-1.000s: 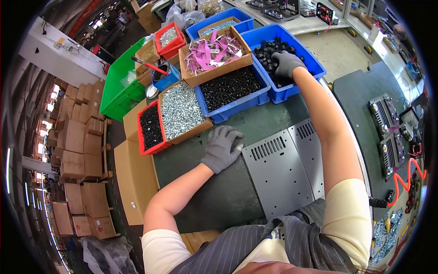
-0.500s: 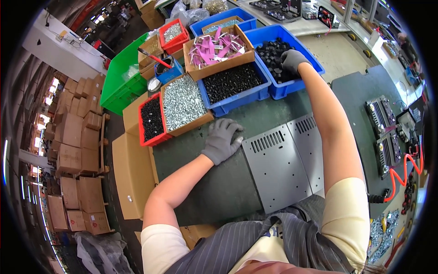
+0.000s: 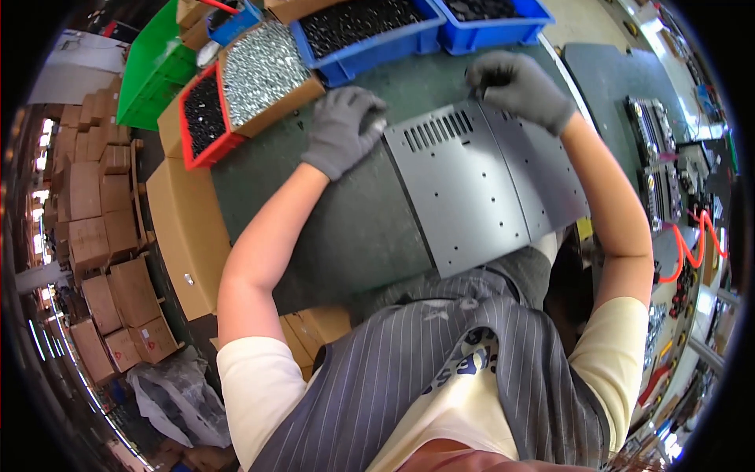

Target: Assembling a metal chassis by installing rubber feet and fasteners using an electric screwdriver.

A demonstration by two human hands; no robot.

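Observation:
My gloved right hand (image 3: pixel 523 90) is over the far end of two grey metal plates, fingers and thumb curled around a small black piece (image 3: pixel 492 79) that I see only in part. The nearer plate (image 3: pixel 464 197) has a row of slots and several small holes; the other plate (image 3: pixel 546 169) lies against its right side, partly under my right hand and forearm. My gloved left hand (image 3: pixel 342 130) rests on the dark green bench top (image 3: pixel 338 236), fingers loosely bent and apart from the thumb. Its thumb tip is close to the slotted plate's far left corner.
Along the far edge stand a red bin (image 3: pixel 206 118) of black screws, a cardboard box (image 3: pixel 267 75) of silver screws, a blue bin (image 3: pixel 366 43) of small black parts and another blue bin (image 3: pixel 491 31) of black pieces. A red coiled hose (image 3: pixel 692 252) hangs at right.
My right hand has come out of the blue bin of black pieces and back toward me, over the plates' far end. The view has tilted down; my left hand stays near the slotted plate's corner.

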